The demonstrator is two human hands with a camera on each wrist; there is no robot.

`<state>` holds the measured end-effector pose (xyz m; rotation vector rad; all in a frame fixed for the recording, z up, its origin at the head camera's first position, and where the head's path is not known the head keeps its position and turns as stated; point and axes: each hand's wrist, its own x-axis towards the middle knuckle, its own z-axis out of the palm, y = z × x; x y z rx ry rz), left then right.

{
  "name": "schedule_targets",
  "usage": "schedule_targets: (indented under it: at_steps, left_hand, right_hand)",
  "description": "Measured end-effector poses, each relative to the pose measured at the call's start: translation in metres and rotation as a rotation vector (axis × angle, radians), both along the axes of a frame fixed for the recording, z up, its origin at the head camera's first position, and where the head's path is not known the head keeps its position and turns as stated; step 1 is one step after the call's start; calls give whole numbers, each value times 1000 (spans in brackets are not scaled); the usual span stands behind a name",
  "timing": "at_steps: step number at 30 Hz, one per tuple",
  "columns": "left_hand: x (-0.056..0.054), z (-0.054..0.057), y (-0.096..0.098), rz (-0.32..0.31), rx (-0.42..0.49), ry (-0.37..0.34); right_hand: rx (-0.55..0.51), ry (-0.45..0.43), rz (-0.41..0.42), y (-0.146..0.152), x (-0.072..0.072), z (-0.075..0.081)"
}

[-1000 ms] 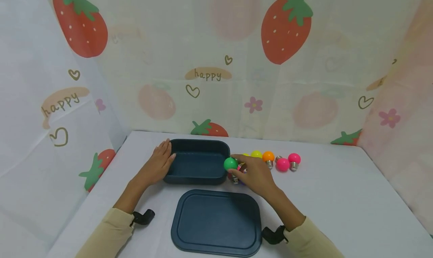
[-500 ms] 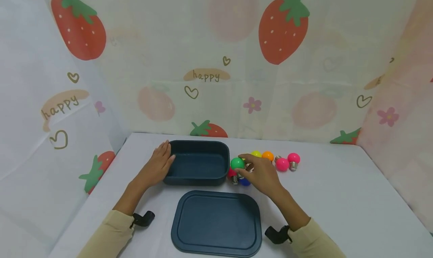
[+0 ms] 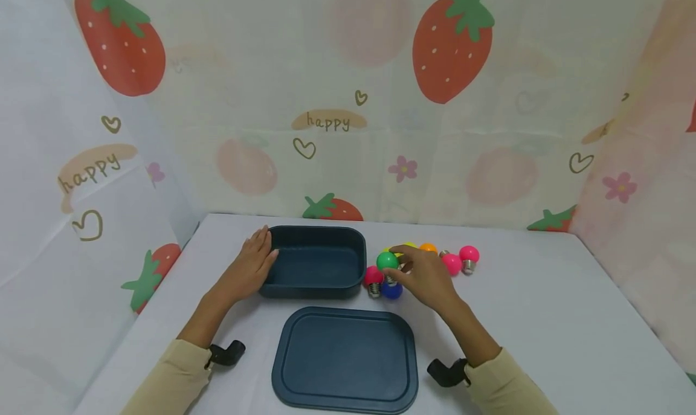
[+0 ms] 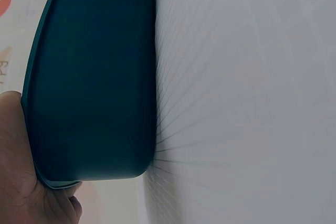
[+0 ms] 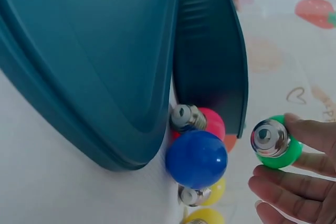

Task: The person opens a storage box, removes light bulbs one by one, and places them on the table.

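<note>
A dark blue rectangular box (image 3: 319, 263) stands open-topped on the white table, with nothing visible inside. My left hand (image 3: 249, 267) lies against its left end, fingers extended along the wall and thumb at the rim. Just right of the box, my right hand (image 3: 426, 276) pinches a green light bulb (image 3: 387, 261) between thumb and fingers. In the right wrist view its silver screw base (image 5: 270, 138) faces the camera. A pink-red bulb (image 3: 373, 276) and a blue bulb (image 3: 392, 290) lie below it, beside the box's right wall. The right hand partly hides yellow bulbs (image 3: 410, 245).
A matching dark blue lid (image 3: 345, 359) lies flat in front of the box. Farther right are an orange bulb (image 3: 428, 247) and two pink bulbs, one (image 3: 469, 254) outermost. A strawberry-print curtain (image 3: 331, 161) hangs behind the white table (image 3: 544, 318).
My right hand has drawn back to the right from the box's rim, still pinching the green bulb. More of the pink-red and blue bulbs shows. The left hand stays at the box.
</note>
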<state>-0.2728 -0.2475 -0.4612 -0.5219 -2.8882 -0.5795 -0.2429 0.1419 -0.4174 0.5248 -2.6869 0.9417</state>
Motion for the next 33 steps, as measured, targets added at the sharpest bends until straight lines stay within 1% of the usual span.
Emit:
schedule_targets:
  at_steps: [6,9,12,16,26,33]
  left_hand:
    - [1,1,0,1,-5,0]
    - [1,0,0,3,-8,-2]
    - [1,0,0,5,-13,-2]
    - [0,-1,0,6,-11,1]
    - [0,0,0,0,1,2]
    - [-1,-1,1,-4,-3,2]
  right_hand:
    - [7,-38,-2,5,-4,0]
    - [1,-76,-3,8,-4,1]
    - [-6,-95,-1,11,-5,4]
    - [3,-90,-4,15,-7,6]
    - [32,-142,-46,20,-8,8]
    - [60,-157,-76,23,-10,8]
